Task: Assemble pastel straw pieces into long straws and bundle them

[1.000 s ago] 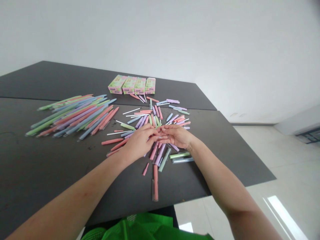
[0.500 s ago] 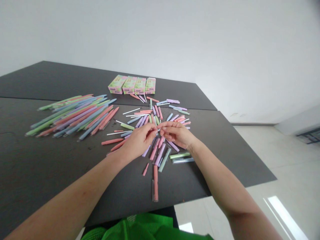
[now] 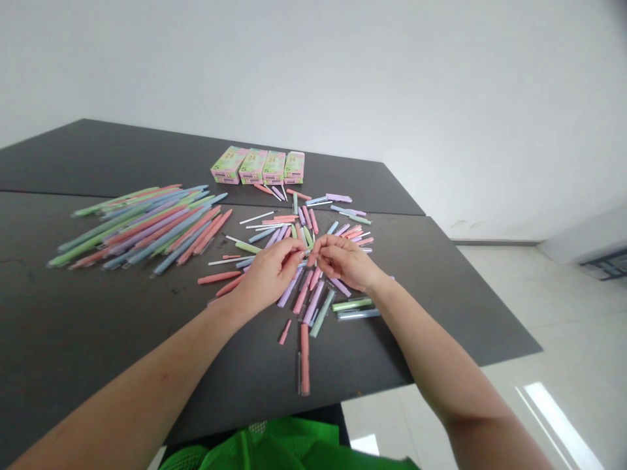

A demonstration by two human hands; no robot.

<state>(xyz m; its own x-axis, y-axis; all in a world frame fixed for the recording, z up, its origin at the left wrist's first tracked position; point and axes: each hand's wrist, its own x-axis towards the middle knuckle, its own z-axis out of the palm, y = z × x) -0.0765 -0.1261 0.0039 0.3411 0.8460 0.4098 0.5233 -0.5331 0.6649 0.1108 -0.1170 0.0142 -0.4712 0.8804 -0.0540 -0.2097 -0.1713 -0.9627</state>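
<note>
A small pale piece (image 3: 307, 252) sits pinched between the closed fingertips of the left hand (image 3: 273, 269), at eight o'clock from it. The right hand (image 3: 350, 264) curls half-closed just beside, at four o'clock; I can't tell whether it grips anything, nor how the piece's long axis runs. Smooth, slim pastel pen parts (image 3: 313, 303) fan around, long pens (image 3: 151, 232) pile at ten o'clock, card boxes (image 3: 251, 165) stand at eleven on the matte dark desk (image 3: 441, 294).

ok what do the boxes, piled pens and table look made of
Boxes: probably printed card, fairly matte; flat faces, crisp edges.
Piled pens: likely matte plastic; even pastel colour, see-through ends.
Table: dark, smooth, low-sheen; laminate or painted, can't tell.
</note>
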